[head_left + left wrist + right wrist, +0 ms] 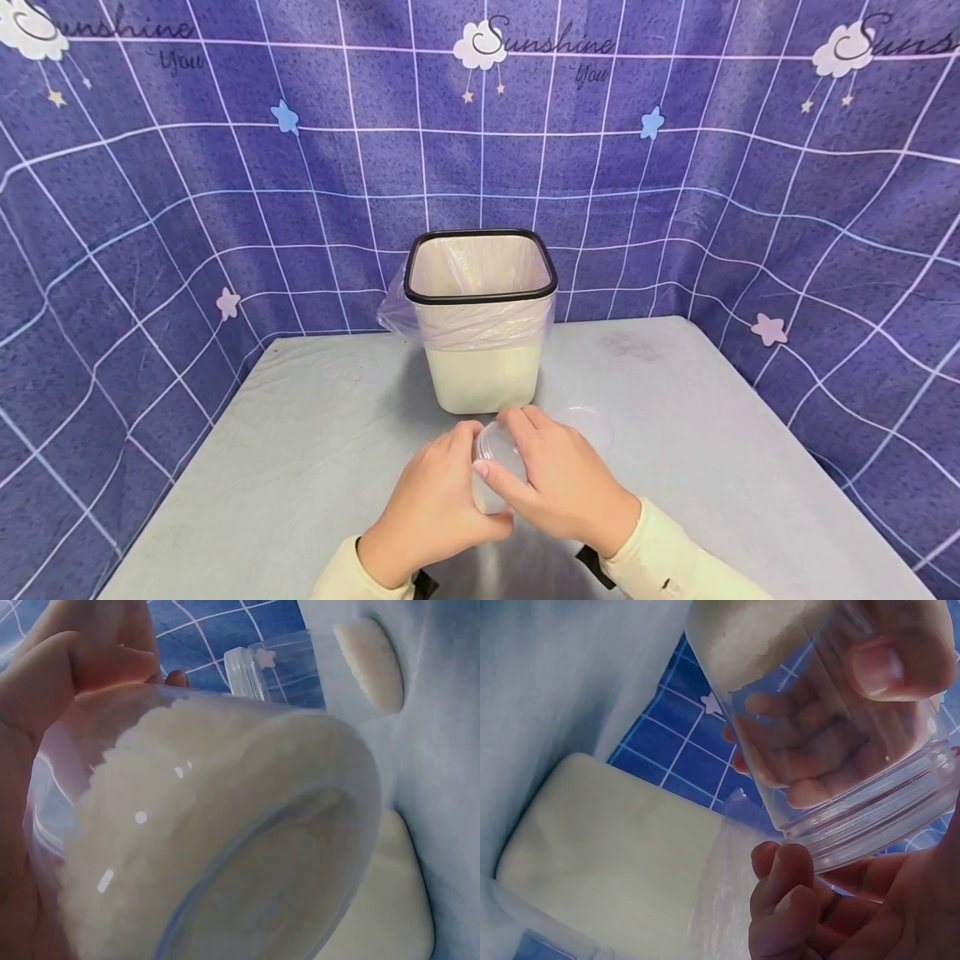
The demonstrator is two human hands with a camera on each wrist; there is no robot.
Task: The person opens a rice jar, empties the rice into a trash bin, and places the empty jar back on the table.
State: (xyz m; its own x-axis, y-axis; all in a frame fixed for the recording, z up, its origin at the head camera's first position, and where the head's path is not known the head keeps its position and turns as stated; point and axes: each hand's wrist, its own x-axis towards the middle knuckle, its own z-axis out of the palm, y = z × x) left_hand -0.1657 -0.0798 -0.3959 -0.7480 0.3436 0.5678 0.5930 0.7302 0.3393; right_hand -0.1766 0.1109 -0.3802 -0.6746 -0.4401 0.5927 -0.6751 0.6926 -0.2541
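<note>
My left hand (431, 500) grips a clear plastic jar (489, 497) from the left side, fingers and thumb around its wall. White grains (187, 795) fill the jar's lower part, above a round base that faces the left wrist camera. My right hand (561, 479) holds the jar's clear ribbed top (877, 806), with curled fingertips (791, 862) at its edge. The jar is tilted in front of the bin. Beyond my right hand stands a second clear jar (588, 421), partly hidden in the head view; white contents (371, 667) lie at its bottom.
A cream trash bin (483, 375) with a black rim (480, 298) and a thin clear liner (401, 308) stands just behind my hands. Pale cloth covers the table (300, 467). A blue checked curtain (360, 158) encloses the back and sides.
</note>
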